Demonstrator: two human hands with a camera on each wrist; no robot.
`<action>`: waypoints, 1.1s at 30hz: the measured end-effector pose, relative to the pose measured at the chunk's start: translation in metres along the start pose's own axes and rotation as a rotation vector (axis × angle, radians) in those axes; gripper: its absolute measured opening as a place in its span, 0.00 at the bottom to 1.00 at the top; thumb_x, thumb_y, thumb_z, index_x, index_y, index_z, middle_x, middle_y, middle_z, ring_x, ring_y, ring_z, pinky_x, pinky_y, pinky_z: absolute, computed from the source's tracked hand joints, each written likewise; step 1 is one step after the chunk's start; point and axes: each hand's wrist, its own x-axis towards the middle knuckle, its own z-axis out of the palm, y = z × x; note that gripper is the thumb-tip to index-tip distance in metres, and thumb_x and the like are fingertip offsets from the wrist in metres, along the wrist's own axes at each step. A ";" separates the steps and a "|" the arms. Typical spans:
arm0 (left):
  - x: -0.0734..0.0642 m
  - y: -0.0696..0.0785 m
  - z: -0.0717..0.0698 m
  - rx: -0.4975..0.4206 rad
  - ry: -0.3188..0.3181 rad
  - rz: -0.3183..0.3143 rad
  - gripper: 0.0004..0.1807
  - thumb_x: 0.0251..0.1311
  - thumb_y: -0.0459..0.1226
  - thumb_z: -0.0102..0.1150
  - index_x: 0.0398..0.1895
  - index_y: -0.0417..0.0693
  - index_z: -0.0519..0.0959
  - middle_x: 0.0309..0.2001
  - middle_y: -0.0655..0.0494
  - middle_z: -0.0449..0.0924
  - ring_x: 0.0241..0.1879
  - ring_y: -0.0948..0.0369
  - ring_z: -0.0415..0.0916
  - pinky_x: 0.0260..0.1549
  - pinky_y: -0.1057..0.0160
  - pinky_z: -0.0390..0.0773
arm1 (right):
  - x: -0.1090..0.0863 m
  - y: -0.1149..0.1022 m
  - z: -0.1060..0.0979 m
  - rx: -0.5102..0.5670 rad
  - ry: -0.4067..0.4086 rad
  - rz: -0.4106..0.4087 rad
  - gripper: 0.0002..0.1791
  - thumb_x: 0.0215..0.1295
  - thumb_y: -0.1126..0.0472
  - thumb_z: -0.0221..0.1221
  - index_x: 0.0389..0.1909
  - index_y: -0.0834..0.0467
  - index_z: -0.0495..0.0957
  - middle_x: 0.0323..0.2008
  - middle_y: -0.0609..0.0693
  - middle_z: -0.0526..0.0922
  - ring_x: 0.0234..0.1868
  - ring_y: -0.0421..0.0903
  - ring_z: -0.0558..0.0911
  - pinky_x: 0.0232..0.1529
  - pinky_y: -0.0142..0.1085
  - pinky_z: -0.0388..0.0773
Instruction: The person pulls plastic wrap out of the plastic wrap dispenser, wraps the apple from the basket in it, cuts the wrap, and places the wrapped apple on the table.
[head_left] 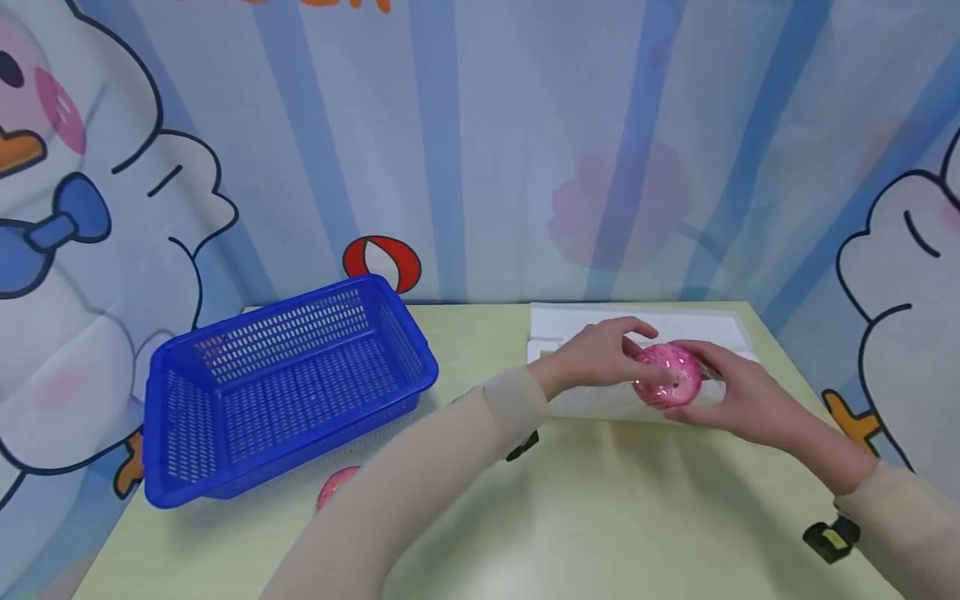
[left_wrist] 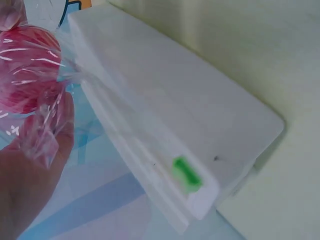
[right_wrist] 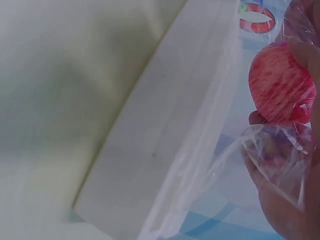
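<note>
Both hands hold a red streaked apple (head_left: 662, 360) over a long white box (head_left: 600, 405). My left hand (head_left: 596, 354) reaches in from the left, its thumb across the front of the apple. From the right, my right hand (head_left: 757, 400) grips the apple with curved fingers and thumb. Clear plastic film (right_wrist: 280, 157) wraps the apple and bunches in loose folds beside it. In the left wrist view, film stretches toward the box, which has a small green piece (left_wrist: 187, 174) near one end.
A blue perforated basket (head_left: 292, 450) stands on the left of the pale table (head_left: 600, 517). Another red round fruit (head_left: 335, 483) lies in front of it, partly behind the left sleeve. A cartoon-printed curtain (head_left: 495, 167) hangs behind the table.
</note>
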 end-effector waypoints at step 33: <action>0.027 0.083 -0.079 0.105 0.048 0.141 0.41 0.62 0.46 0.77 0.76 0.48 0.70 0.54 0.56 0.84 0.49 0.67 0.81 0.42 0.71 0.83 | 0.060 -0.029 -0.085 -0.137 0.071 -0.006 0.53 0.56 0.56 0.82 0.79 0.62 0.63 0.70 0.65 0.73 0.64 0.67 0.77 0.50 0.32 0.82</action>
